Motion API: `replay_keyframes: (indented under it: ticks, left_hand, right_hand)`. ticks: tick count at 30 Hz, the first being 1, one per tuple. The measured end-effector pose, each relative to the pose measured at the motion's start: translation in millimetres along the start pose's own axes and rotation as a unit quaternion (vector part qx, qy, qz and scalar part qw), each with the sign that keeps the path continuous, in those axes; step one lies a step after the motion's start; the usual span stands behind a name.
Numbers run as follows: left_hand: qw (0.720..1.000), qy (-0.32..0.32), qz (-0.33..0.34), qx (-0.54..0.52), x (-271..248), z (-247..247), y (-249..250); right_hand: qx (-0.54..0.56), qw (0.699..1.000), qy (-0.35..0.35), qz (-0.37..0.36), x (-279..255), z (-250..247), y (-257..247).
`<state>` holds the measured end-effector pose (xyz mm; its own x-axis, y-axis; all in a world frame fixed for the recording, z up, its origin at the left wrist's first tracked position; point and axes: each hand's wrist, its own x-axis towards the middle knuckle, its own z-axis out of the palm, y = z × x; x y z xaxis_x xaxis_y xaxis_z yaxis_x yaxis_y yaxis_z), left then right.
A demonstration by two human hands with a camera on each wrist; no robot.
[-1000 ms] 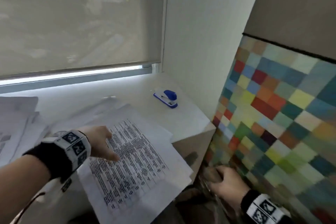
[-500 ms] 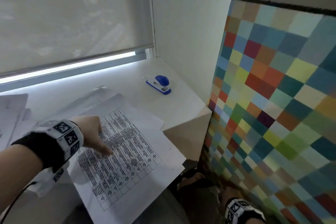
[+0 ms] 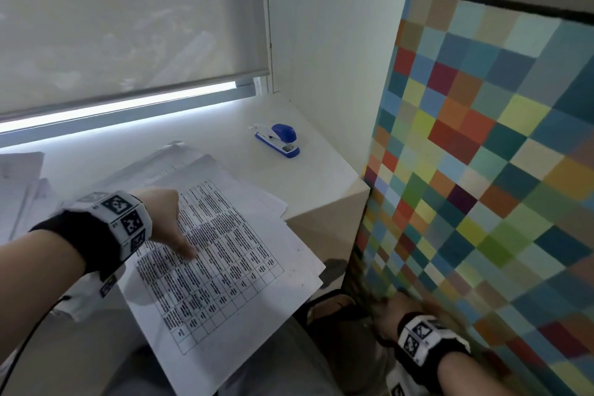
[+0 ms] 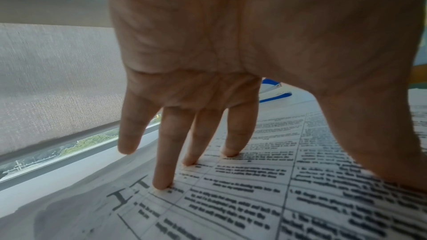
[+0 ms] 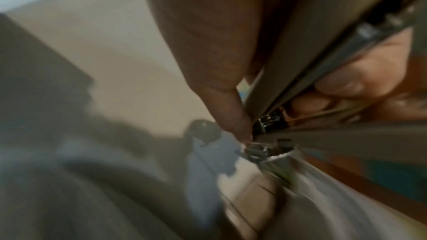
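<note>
The left hand [image 3: 164, 219] lies spread on the printed sheet [image 3: 218, 267], fingers straight and apart. In the left wrist view three fingertips [image 4: 161, 180] and the thumb press down on the table of text, while the little finger hovers clear. The sheet tops a small stack on the white desk [image 3: 321, 177], and its near end hangs out past the desk's edge. The flat press is probably there to pin the stack so it does not slip off. Low on the right, the right hand [image 3: 385, 312] is clamped on the bottom edge of the checkered panel [image 3: 482, 170]. The right wrist view shows its fingers [image 5: 346, 78] curled round a metal-trimmed edge, likely to steady or shift the panel. A blue stapler [image 3: 278, 140] sits far right on the desk, well apart from the sheet, and loose papers [image 3: 19, 177] lie at far left.
</note>
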<state>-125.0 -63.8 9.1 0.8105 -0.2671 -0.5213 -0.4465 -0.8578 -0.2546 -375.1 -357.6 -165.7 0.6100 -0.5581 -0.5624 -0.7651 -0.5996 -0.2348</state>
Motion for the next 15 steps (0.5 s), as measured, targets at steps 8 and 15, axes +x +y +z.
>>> replay_keyframes:
  ticks: [8, 15]
  left_hand:
    - [0.990, 0.106, 0.020, -0.092, 7.3, 3.1, -33.7]
    - [0.983, 0.108, -0.028, -0.145, 26.9, 15.1, -56.9]
  right_hand:
    - [0.225, 0.935, 0.163, -0.220, -53.1, -142.7, -114.9]
    - [0.007, 0.972, 0.106, -0.208, -19.6, -151.4, -205.0]
